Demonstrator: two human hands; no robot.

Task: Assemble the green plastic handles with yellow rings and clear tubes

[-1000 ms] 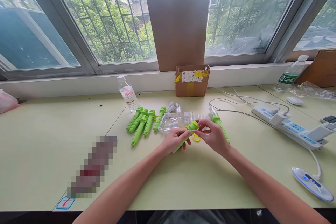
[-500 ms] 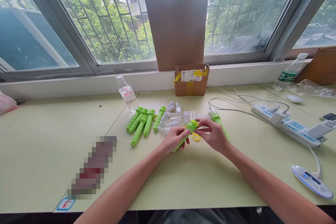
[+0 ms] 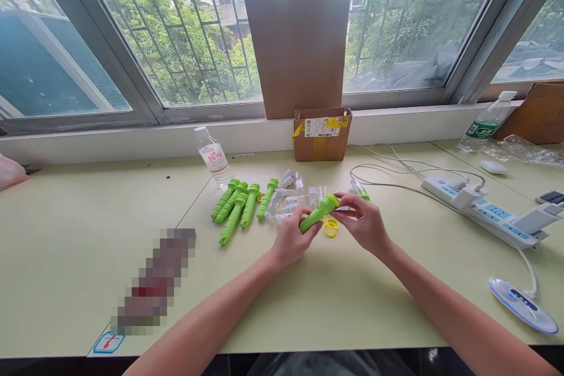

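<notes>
Holding a green tube (image 3: 318,215) in the left hand (image 3: 291,237), with fingers curled closed around its lower body, tilted with its ridged collar toward the right fingers. Brought to that collar with the right hand (image 3: 365,224), thumb and fingertips nearly together; impossible to tell whether pinching or only touching. Just beside the right thumb, on the table (image 3: 343,305), overlapping yellow rings (image 3: 331,227). Left of and past the left fingers, more green tubes (image 3: 231,221) in a loose cluster. Just behind the right fingers, partly hidden, another green piece (image 3: 363,192) with a clear end. Beyond both sets of fingertips, clear plastic pieces (image 3: 273,205). Well right of the right fingers, a white power strip (image 3: 484,211). Farther past the left fingers, a water bottle (image 3: 214,158); straight beyond the fingertips, a cardboard box (image 3: 321,144), with a brown panel (image 3: 299,41) upright behind.
</notes>
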